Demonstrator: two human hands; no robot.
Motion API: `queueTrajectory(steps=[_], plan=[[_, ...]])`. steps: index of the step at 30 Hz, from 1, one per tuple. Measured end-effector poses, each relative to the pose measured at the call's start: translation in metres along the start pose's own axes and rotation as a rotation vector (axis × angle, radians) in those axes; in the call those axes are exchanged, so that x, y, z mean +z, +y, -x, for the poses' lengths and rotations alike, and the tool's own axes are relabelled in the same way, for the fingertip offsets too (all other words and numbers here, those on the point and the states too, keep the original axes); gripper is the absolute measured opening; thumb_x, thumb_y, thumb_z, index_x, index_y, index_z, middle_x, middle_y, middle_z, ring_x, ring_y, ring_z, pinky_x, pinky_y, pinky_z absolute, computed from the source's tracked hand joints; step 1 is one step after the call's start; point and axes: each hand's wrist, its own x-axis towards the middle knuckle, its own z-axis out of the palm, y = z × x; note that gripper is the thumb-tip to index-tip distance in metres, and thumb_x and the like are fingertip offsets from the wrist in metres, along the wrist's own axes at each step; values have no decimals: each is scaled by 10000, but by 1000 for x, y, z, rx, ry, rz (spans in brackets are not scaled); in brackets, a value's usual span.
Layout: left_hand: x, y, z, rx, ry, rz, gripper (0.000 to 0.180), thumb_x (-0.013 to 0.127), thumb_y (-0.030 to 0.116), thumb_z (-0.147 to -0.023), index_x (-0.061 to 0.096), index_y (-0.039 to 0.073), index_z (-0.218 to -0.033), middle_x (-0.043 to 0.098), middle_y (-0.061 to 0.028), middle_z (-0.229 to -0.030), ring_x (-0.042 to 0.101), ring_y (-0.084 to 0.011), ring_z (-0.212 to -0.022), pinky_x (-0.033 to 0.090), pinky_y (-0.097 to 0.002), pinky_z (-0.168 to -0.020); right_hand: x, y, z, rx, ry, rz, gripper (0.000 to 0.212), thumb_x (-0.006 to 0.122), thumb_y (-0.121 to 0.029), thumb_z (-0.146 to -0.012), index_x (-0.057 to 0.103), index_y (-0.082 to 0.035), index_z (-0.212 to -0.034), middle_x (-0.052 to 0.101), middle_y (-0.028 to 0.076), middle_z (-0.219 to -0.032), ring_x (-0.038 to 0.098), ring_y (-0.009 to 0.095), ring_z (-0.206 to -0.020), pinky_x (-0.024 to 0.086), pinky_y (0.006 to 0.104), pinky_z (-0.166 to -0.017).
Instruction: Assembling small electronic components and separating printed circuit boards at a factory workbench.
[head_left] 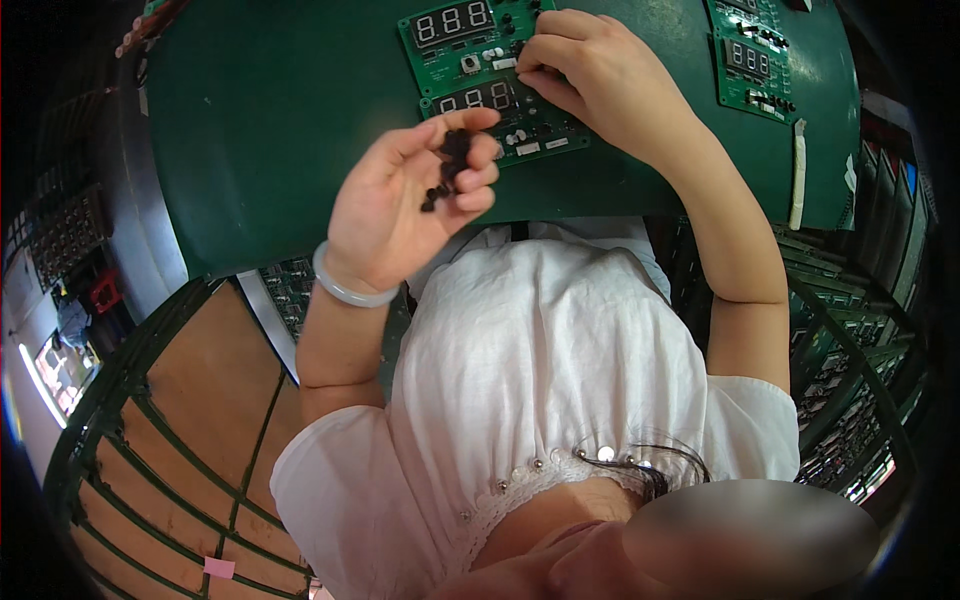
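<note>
Palm up and fingers curled, my left hand (395, 185) cups a small heap of black button caps (455, 155) in front of the near circuit board. My right hand (605, 80) bends over the right side of the boards, thumb and fingers pinched together. Whatever lies between those fingertips is too small or hidden to make out. The far green circuit board (435, 68) carries a three-digit display and small black parts along its right side. Adjoining it on the near side is another green circuit board (555, 146), its display partly behind my left fingers.
The boards lie on a green tabletop (270, 130). More circuit boards (735, 90) with displays stand at the far right, near a pale strip (798, 175) by the table edge. Green metal racks (165, 440) flank me, the right one (850, 340) holding boards.
</note>
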Motion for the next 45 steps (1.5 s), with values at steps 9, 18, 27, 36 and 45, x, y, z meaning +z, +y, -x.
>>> queueTrajectory(steps=[9, 18, 27, 36, 45], plan=[[-4, -12, -8, 58, -113, 67, 493, 316, 169, -982, 382, -103, -1389, 519, -214, -1284, 526, -316, -1158, 416, -380, -1057, -14, -22, 4, 64, 191, -372, 153, 699, 39, -777, 680, -8, -921, 611, 74, -837, 635, 210, -755, 516, 289, -650], [-8, -15, -16, 97, -189, 45, 475, 285, 140, -991, 389, -87, -1395, 505, -172, -1341, 512, -275, -1215, 333, -438, -1149, -23, -39, 5, 37, 79, -313, 157, 701, 13, -711, 650, -35, -851, 599, 90, -806, 591, 293, -816, 498, 392, -701], [-6, -15, -16, 100, -117, -39, 410, 314, 104, -1021, 433, -92, -1360, 540, -168, -1294, 545, -263, -1189, 387, -440, -1124, -19, -38, 8, -4, 37, -224, 203, 695, 16, -698, 644, -38, -887, 580, 99, -813, 578, 299, -810, 501, 393, -684], [-2, -16, -18, 148, -187, -149, 382, 381, 86, -1025, 436, -86, -1362, 551, -163, -1277, 575, -223, -1153, 454, -392, -1074, -26, -43, 13, 46, 125, -376, 213, 675, 53, -750, 667, -50, -936, 622, 93, -848, 653, 252, -750, 533, 322, -614], [4, -22, -19, 150, -63, -198, 386, 401, 112, -1031, 432, -64, -1374, 579, -140, -1251, 578, -204, -1154, 476, -378, -1044, -32, -53, 20, 92, 53, -320, 195, 704, 58, -692, 642, -32, -853, 618, 92, -809, 655, 248, -745, 533, 330, -626]])
